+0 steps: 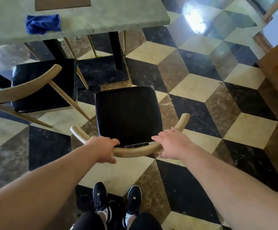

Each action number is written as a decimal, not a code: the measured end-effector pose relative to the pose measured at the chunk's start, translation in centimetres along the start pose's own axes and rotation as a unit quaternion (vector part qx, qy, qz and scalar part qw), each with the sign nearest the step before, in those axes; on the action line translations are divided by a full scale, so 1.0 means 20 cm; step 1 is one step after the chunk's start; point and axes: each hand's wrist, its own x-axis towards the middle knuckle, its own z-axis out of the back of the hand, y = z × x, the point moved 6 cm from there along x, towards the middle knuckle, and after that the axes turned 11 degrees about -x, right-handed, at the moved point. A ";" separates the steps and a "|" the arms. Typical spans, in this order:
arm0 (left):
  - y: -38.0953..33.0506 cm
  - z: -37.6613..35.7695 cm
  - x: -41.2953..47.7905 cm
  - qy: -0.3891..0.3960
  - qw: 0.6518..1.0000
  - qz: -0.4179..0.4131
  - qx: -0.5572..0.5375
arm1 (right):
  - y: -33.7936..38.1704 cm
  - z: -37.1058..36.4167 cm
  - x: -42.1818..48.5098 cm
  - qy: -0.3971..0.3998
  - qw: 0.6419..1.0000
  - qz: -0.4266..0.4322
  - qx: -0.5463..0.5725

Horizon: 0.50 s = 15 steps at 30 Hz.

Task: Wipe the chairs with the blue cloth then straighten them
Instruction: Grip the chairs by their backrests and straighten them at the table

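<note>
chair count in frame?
2. Centre chair, its backrest gripped by the left hand and right hand. Left chair, nearer the table. Pale legs under the table may belong to more chairs, otherwise hidden.

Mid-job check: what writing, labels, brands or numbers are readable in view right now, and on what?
No readable text anywhere in view.
Left shoe and right shoe: a small white mark on each tongue, too small and blurred to read.
Blue cloth, table, near chair: no lettering visible.
</note>
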 end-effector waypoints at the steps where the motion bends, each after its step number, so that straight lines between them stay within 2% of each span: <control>1: -0.01 0.00 0.00 -0.011 1.000 -0.009 0.021 | 0.01 0.00 0.01 -0.010 1.000 -0.002 -0.010; 10: 0.11 0.07 0.05 -0.076 0.996 -0.027 0.046 | 0.02 0.09 0.13 -0.055 0.998 -0.017 -0.041; 15: 0.22 0.18 0.13 -0.072 0.996 -0.011 0.060 | -0.01 0.16 0.27 -0.059 0.997 -0.026 -0.044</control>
